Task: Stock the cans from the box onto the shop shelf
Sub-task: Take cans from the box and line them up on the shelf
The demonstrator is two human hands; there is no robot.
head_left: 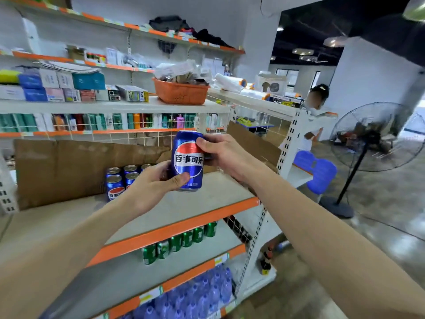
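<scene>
Above the shop shelf (184, 203) I am holding a blue can (188, 161) upright in both hands. Brown cardboard (69, 166) is lining the shelf's back, with stocked blue cans (119, 178) standing before it, partly hidden by my left hand (154, 183), which is gripping the held can's lower side. My right hand (220, 153) is pinching its upper side.

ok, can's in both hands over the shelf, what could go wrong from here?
1. The blue can is held in the air by the left hand low and the right hand high; a sloppy handover could drop it onto the shelf.
2. The cans already stocked stand tight together at the back, so setting this one down fast could knock them over.
</scene>
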